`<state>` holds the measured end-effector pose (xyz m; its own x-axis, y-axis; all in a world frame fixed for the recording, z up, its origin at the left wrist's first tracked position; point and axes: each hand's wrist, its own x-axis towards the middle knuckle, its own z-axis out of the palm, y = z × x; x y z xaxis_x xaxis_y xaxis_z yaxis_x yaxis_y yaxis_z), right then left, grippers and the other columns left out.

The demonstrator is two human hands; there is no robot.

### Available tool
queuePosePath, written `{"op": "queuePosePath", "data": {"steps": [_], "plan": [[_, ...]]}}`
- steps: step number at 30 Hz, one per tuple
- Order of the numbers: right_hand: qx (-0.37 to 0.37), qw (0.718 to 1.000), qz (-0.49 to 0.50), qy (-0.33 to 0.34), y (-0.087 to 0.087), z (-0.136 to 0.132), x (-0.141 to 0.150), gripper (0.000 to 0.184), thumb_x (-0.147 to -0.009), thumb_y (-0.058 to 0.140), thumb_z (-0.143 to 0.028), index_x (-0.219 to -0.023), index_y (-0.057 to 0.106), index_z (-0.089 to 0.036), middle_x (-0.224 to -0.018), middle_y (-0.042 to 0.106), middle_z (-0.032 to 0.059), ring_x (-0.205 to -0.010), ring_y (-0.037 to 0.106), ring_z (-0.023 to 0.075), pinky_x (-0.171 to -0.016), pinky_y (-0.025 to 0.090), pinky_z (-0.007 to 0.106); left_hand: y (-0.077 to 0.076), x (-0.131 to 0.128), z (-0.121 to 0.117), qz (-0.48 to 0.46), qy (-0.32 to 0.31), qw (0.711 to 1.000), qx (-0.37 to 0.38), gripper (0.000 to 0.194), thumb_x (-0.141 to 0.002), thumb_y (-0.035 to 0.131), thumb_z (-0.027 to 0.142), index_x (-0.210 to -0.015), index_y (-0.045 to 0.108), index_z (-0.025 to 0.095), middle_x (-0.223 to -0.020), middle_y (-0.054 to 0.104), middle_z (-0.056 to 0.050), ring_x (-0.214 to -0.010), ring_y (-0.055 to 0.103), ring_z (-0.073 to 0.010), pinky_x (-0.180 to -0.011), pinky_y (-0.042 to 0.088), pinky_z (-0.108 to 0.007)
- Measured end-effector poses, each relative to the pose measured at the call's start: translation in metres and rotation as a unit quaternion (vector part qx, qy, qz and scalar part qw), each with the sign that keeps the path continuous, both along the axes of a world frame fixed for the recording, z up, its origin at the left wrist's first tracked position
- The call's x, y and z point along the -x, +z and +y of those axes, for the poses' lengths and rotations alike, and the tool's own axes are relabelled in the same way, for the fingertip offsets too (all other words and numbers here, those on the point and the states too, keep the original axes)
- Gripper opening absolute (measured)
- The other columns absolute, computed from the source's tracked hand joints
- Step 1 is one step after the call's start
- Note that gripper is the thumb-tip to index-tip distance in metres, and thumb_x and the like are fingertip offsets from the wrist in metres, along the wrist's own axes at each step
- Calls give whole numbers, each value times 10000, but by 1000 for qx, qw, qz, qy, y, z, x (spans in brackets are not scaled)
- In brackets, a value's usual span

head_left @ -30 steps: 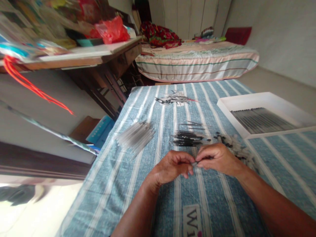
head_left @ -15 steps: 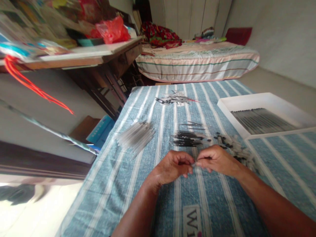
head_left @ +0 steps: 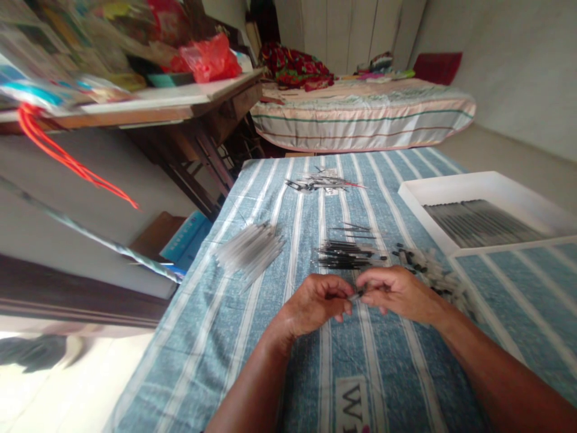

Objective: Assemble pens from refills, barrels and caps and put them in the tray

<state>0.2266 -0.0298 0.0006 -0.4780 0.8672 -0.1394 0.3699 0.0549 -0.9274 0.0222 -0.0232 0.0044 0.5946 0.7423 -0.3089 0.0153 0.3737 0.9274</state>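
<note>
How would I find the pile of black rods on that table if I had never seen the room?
Start at the blue-and-white striped tablecloth and find the person's two hands, left hand and right hand, meeting near its middle. Just beyond their fingertips lies the pile of black rods. It is dark and thin, unlike the pale clear tubes to its left and the white tray to its right.
</note>
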Motion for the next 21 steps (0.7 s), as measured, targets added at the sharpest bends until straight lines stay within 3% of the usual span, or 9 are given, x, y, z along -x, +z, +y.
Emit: {"op": "queuePosePath", "data": {"steps": [5,8,12,16,21], "plan": [[-5,999,-31,-5,-1,-1,1,342,-838,496,-406,-597,532,-168,-481,525,-26,-378,462,70,-401,348,182,-1,1,1,-5,3,1000,1,138,-651,699,135,-784,662,142,-638,656,5,-545,545,-85,-527,427,-211],[3,1000,-25,-9,-1,-1,2,231,-809,544,-374,-707,576,-169,-519,542,-36,-397,479,72,-404,354,176,-2,1,1,-1,5,1000,-4,147,-655,694,135,-798,660,137,-650,659,-1,-557,548,-89,-532,423,-213],[18,999,-30,-8,0,-1,3,326,-837,501,-407,-614,525,-170,-505,541,-27,-371,466,65,-389,349,176,-2,1,1,11,5,1000,-11,151,-659,693,146,-805,657,131,-661,655,-6,-570,551,-94,-544,425,-220],[16,1000,-5,-19,-1,-1,3,222,-809,554,-378,-741,579,-168,-541,557,-37,-401,492,70,-397,365,168,-2,0,0,16,4,1000,-9,164,-653,699,165,-805,650,130,-665,643,-7,-564,536,-94,-543,415,-226],[28,999,-7,-20,-2,-1,3,386,-869,469,-423,-577,477,-170,-491,549,-26,-356,465,54,-388,350,164,1,-5,-2,28,17,998,-54,115,-655,681,159,-759,643,131,-607,560,27,-537,459,-73,-521,351,-210]]}}
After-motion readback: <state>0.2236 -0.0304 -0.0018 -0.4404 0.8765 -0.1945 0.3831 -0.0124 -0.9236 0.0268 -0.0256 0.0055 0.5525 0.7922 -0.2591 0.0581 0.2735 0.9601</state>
